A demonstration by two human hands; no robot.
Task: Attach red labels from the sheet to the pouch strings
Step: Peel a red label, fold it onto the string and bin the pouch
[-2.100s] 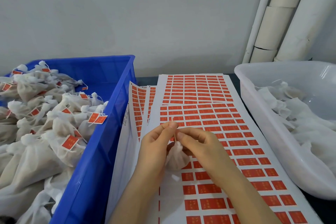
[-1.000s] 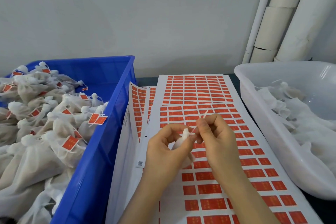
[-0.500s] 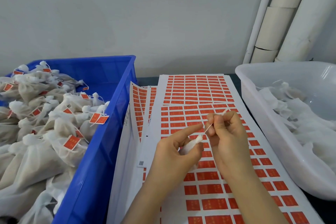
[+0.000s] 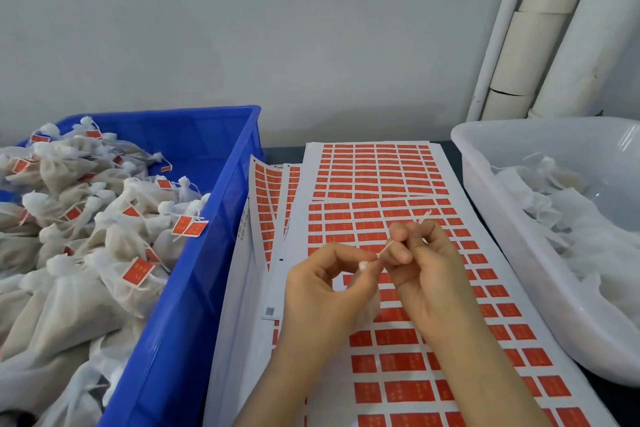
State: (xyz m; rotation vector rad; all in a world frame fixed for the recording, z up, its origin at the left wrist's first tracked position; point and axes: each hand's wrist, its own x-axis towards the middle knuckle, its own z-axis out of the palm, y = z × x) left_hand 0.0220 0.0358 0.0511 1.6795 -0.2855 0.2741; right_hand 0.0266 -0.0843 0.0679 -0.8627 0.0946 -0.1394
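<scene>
Grey wall (image 4: pixel 277 28) and white pipes (image 4: pixel 554 28) are seen at the back; a dark tabletop is covered by a stack of label sheets (image 4: pixel 332 392) printed with red labels (image 4: pixel 408 362). At 9 o'clock a blue crate (image 4: pixel 221 218) is filled with labelled pouches (image 4: pixel 104 253); at 3 o'clock a white tub (image 4: pixel 502 253) is loaded with unlabelled pouches (image 4: pixel 588 236). Over the top sheet, a small white pouch (image 4: pixel 363 266) is pinched at its neck by the left hand (image 4: pixel 322 291), thumb against forefinger, narrow grip, body of pouch mostly hidden behind the palm. Its string (image 4: pixel 387 248) is drawn taut from the neck toward 1 o'clock and is pinched by the right hand (image 4: pixel 426 267), fingers closed tight, free end poking out past the knuckles. No label is seen on this string yet. Long axis of string: 7 to 1 o'clock. Free end is nearer the right hand; the red labels lie directly under both hands, from 6 to 12 o'clock. Step judged: string straightened for labelling. A label is likely to be peeled next, for which one hand must be freed.
</scene>
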